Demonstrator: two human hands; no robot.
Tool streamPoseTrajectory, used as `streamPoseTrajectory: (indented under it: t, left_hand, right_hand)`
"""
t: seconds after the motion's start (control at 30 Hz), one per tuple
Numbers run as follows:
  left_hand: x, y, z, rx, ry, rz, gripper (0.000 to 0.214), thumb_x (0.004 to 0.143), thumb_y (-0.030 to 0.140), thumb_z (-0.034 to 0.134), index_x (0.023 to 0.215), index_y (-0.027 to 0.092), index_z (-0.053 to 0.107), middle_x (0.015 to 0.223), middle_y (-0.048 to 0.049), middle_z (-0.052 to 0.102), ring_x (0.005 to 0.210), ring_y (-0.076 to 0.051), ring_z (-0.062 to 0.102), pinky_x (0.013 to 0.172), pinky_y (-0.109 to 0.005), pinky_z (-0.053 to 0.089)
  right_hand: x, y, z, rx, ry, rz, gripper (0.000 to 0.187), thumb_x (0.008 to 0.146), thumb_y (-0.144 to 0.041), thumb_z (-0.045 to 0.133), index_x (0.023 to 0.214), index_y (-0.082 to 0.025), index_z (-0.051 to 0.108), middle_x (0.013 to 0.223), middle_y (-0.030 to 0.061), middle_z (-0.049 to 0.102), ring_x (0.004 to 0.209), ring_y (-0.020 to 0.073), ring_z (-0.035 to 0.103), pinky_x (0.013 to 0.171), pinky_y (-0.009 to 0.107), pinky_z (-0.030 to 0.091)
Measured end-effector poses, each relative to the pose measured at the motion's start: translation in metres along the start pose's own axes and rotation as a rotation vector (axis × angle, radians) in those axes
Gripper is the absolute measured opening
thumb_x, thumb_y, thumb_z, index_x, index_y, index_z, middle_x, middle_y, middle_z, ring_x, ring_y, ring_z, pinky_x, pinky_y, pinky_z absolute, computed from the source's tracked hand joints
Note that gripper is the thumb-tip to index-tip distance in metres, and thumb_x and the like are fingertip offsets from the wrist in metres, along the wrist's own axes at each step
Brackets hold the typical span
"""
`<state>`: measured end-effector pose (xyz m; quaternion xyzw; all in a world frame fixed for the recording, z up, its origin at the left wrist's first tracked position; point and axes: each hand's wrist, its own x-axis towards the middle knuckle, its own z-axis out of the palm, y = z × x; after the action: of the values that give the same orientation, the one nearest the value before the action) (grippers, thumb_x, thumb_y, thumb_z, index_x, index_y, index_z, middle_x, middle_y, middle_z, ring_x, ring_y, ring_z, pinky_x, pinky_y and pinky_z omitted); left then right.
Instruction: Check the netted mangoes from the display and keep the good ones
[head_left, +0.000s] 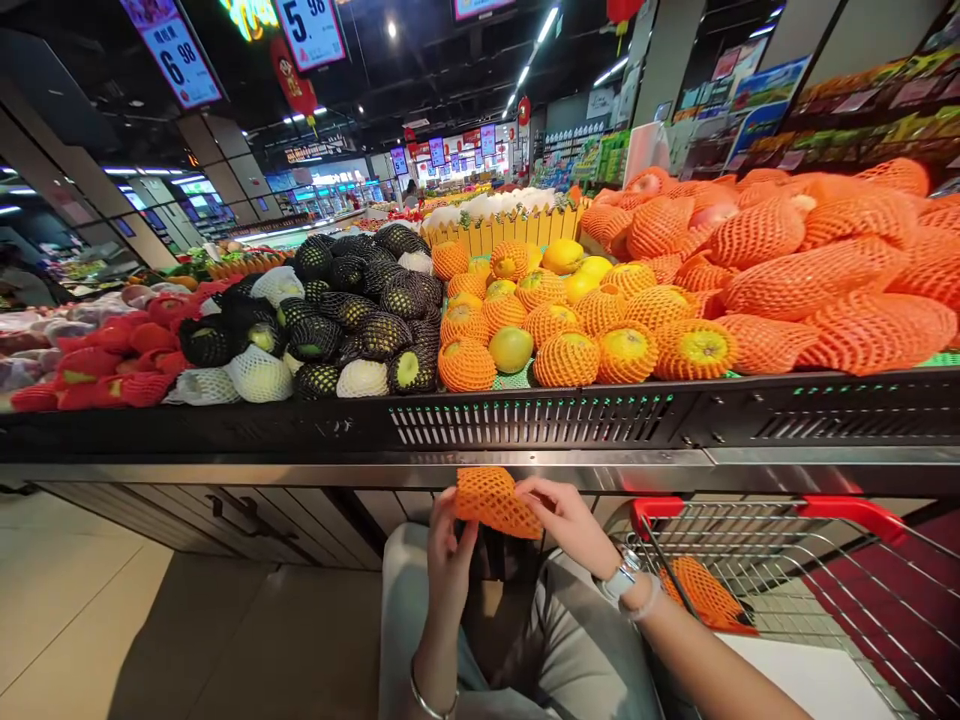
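Observation:
An orange foam net sleeve point(495, 500) is held between both hands, low in front of the fruit stand's metal edge point(525, 470). My left hand point(448, 552) pinches its left end with closed fingers. My right hand point(568, 520) grips its right end from above; a watch sits on that wrist. Just above, on the stand, lie several yellow-green fruits in orange nets point(566, 358), and one bare fruit point(511, 348) among them.
A red-handled wire shopping cart point(817, 560) stands at my right with another orange net point(706, 596) inside. Black-netted fruit point(352, 310), white-netted fruit point(259, 375) and red-netted fruit point(112, 360) fill the stand's left. Larger orange-netted fruit point(810, 270) piles at right. Price signs point(180, 55) hang overhead.

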<state>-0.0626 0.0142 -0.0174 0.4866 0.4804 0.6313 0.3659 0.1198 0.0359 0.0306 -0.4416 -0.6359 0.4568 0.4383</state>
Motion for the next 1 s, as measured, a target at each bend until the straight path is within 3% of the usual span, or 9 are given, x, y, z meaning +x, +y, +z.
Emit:
streamPoseTrajectory:
  t: [0.13, 0.23, 0.3, 0.4, 0.5, 0.67, 0.8, 0.9, 1.0]
  left_hand:
    - [-0.005, 0.009, -0.001, 0.396, -0.021, 0.232, 0.015, 0.081, 0.032, 0.061, 0.089, 0.021, 0.066, 0.108, -0.0098, 0.059, 0.106, -0.023, 0.057, 0.092, -0.034, 0.049]
    - [-0.01, 0.019, 0.0, 0.543, -0.082, 0.354, 0.008, 0.083, 0.025, 0.057, 0.077, 0.021, 0.06, 0.107, -0.0095, 0.06, 0.108, -0.023, 0.056, 0.096, -0.036, 0.046]
    - [-0.011, 0.021, 0.001, 0.598, -0.089, 0.407, 0.007, 0.084, 0.023, 0.055, 0.078, 0.021, 0.059, 0.109, -0.0095, 0.059, 0.11, -0.023, 0.055, 0.097, -0.037, 0.045]
    - [-0.011, 0.017, 0.0, 0.618, -0.08, 0.41, 0.007, 0.085, 0.023, 0.055, 0.083, 0.021, 0.061, 0.11, -0.0097, 0.058, 0.11, -0.023, 0.055, 0.098, -0.036, 0.046]
    - [-0.011, 0.011, -0.001, 0.577, -0.126, 0.391, 0.012, 0.086, 0.022, 0.054, 0.093, 0.021, 0.063, 0.122, -0.0103, 0.055, 0.122, -0.024, 0.05, 0.106, -0.039, 0.041]
    - [-0.011, 0.01, -0.004, 0.316, -0.254, 0.289, 0.033, 0.088, 0.028, 0.053, 0.12, 0.027, 0.06, 0.14, -0.0084, 0.047, 0.137, -0.025, 0.036, 0.115, -0.041, 0.028]
    - [-0.008, 0.013, -0.001, 0.188, -0.269, 0.242, 0.041, 0.096, 0.036, 0.038, 0.134, 0.025, 0.049, 0.139, -0.0106, 0.048, 0.135, -0.024, 0.04, 0.113, -0.041, 0.031]
    - [-0.001, 0.018, 0.007, 0.311, -0.22, 0.288, 0.035, 0.098, 0.031, 0.035, 0.123, 0.022, 0.057, 0.132, -0.0103, 0.053, 0.127, -0.021, 0.046, 0.108, -0.037, 0.036]
    - [0.015, 0.033, 0.019, 0.438, -0.255, 0.476, 0.024, 0.094, 0.024, 0.043, 0.093, 0.02, 0.067, 0.121, -0.0085, 0.058, 0.116, -0.02, 0.053, 0.101, -0.035, 0.041]
  right_hand:
    - [0.003, 0.0, -0.001, 0.104, -0.097, -0.011, 0.03, 0.08, -0.031, 0.055, 0.104, -0.02, 0.069, 0.105, 0.0056, 0.069, 0.098, 0.0198, 0.063, 0.089, 0.033, 0.051]
    - [0.007, 0.005, 0.001, 0.241, -0.009, -0.002, 0.047, 0.074, -0.029, 0.063, 0.12, -0.02, 0.061, 0.116, 0.0071, 0.065, 0.106, 0.019, 0.061, 0.096, 0.032, 0.049]
    - [0.01, 0.012, 0.001, 0.329, 0.072, 0.045, 0.045, 0.07, -0.033, 0.068, 0.112, -0.018, 0.062, 0.106, 0.0077, 0.068, 0.096, 0.0177, 0.064, 0.088, 0.03, 0.051]
    - [0.013, 0.021, 0.002, 0.482, 0.149, 0.142, 0.037, 0.062, -0.039, 0.077, 0.087, -0.016, 0.063, 0.074, 0.0024, 0.068, 0.067, 0.0124, 0.061, 0.066, 0.023, 0.05]
    - [0.013, 0.024, 0.005, 0.663, 0.041, 0.249, 0.038, 0.062, -0.043, 0.079, 0.081, -0.014, 0.065, 0.069, 0.0032, 0.068, 0.066, 0.0129, 0.061, 0.065, 0.024, 0.049]
    - [0.013, 0.02, 0.01, 0.791, -0.135, 0.285, 0.04, 0.067, -0.041, 0.078, 0.094, -0.013, 0.071, 0.1, 0.01, 0.071, 0.097, 0.0206, 0.066, 0.094, 0.034, 0.05]
    - [0.014, 0.017, 0.014, 0.989, -0.411, 0.256, 0.05, 0.077, -0.043, 0.068, 0.12, -0.019, 0.064, 0.13, 0.0073, 0.059, 0.119, 0.0184, 0.057, 0.106, 0.032, 0.042]
    - [0.016, 0.023, 0.014, 1.084, -0.502, 0.257, 0.054, 0.079, -0.045, 0.063, 0.126, -0.019, 0.059, 0.135, 0.0077, 0.055, 0.12, 0.0176, 0.056, 0.105, 0.031, 0.043]
    - [0.024, 0.041, 0.005, 1.023, -0.457, 0.259, 0.056, 0.079, -0.048, 0.063, 0.127, -0.019, 0.057, 0.134, 0.0087, 0.056, 0.119, 0.0189, 0.058, 0.106, 0.034, 0.044]
